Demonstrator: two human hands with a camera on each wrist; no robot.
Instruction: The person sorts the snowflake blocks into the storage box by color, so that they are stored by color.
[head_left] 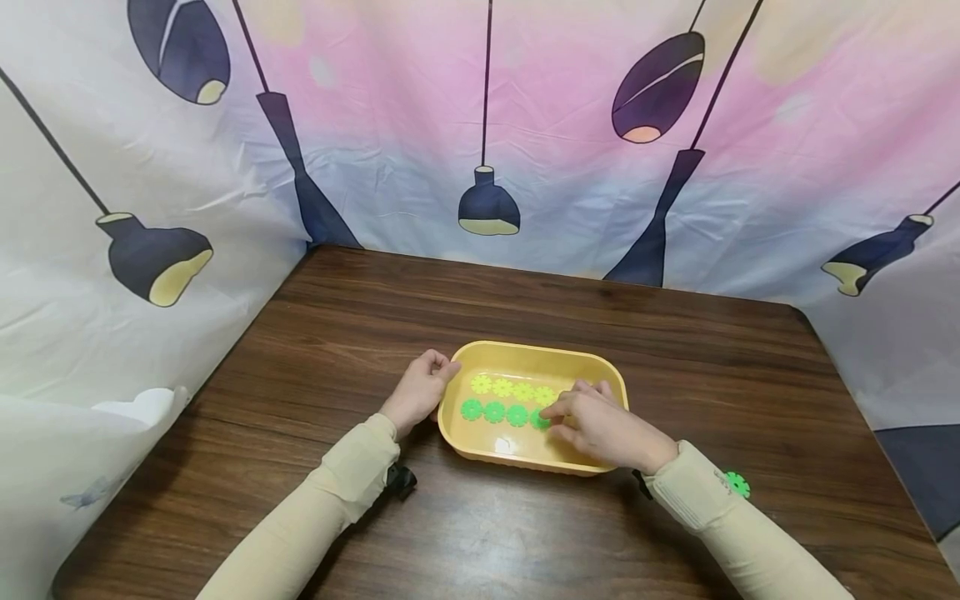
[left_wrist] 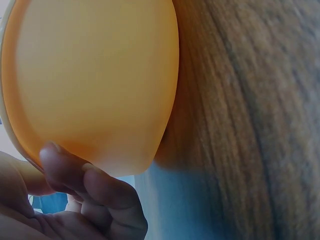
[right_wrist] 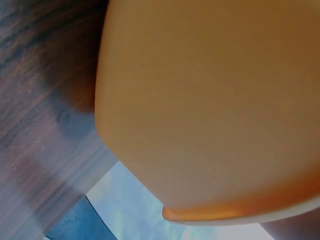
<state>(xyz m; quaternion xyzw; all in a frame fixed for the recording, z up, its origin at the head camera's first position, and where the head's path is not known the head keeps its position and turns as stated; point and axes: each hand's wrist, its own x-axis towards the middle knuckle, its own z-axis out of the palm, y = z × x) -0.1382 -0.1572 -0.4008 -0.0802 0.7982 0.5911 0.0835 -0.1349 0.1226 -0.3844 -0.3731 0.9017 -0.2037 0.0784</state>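
In the head view a yellow plastic tray (head_left: 525, 450) rests on the table. On its floor lie a row of yellow flower-shaped discs (head_left: 502, 387) and, nearer me, a row of green flower-shaped discs (head_left: 494, 412). My left hand (head_left: 422, 390) grips the tray's left rim. Curled fingers (left_wrist: 107, 187) press the outer wall in the left wrist view. My right hand (head_left: 600, 423) reaches inside the tray, its index fingertip touching the rightmost green disc (head_left: 538, 419), which is partly hidden. The right wrist view shows mainly the tray's outer wall (right_wrist: 200, 110), with no fingers visible.
A loose green disc (head_left: 738, 484) lies on the dark wooden table (head_left: 360, 308) beside my right sleeve. A printed curtain (head_left: 420, 200) with lamp pictures borders the table's back and sides. A black wrist device (head_left: 402, 481) sits under my left wrist.
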